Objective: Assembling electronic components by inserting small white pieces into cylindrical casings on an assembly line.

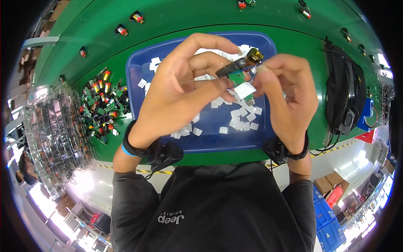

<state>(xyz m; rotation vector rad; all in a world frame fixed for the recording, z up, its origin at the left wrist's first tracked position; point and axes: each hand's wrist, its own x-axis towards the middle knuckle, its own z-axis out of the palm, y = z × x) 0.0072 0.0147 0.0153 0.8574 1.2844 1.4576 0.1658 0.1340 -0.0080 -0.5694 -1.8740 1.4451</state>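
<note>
Over the blue tray [201, 146], my left hand [180, 86] holds a small green circuit board [237, 77] with wires and a black part [228, 68]. A cylindrical cell [253, 56] in yellowish wrap sits at the upper end of this assembly. A white square pad [244, 90] lies against the board's lower part. My right hand [289, 84] is closed in a pinch at the assembly's right side, beside the blue wire and the pad; what its fingertips grip is hidden. Many loose white squares [237, 119] are scattered in the tray beneath.
Left of the tray lies a heap of similar board-and-cell assemblies [103, 98]. Beside it stands a stack of clear plastic trays [56, 134]. Several single assemblies [137, 17] dot the far green table [180, 17]. A black bag [346, 86] with cables sits at right.
</note>
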